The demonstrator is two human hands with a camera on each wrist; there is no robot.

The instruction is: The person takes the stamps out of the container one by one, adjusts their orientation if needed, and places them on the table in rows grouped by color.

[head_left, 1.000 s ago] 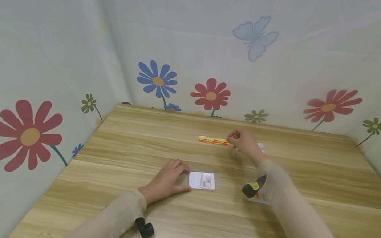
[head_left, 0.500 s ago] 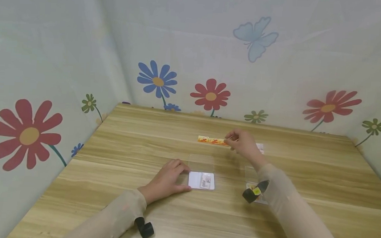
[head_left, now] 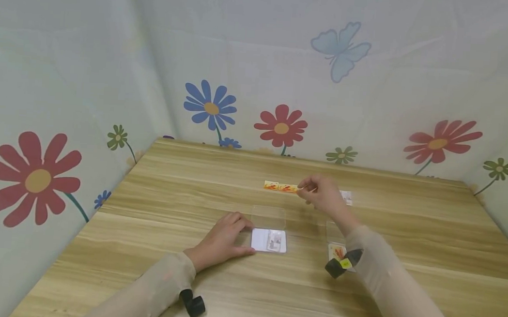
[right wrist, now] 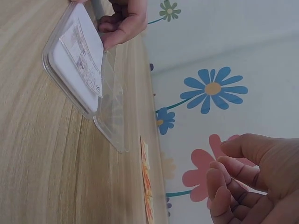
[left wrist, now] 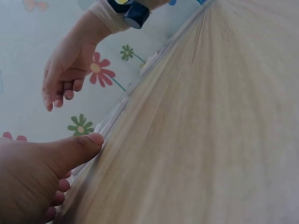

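Note:
My left hand steadies a hinged clear plastic case, thumb and fingers at opposite edges of its left end. The lid lies folded back. Inside, on a white lining, is a small grey-toned picture card. Above the table, my right hand hovers over the right end of a row of small yellow-orange printed cards. Its thumb and index finger are drawn close together, with the other fingers loosely bent. Between these fingertips nothing shows in the right wrist view. The hand hides part of the row.
A second clear case stands open beneath the right forearm, an orange card inside. Behind the right hand lies a pale picture card. The wooden table meets a flower-printed cloth at its back edge.
My right hand has shifted slightly left along the row, covering more of it, and its forearm has uncovered more of the right-hand case. The left hand has stayed put.

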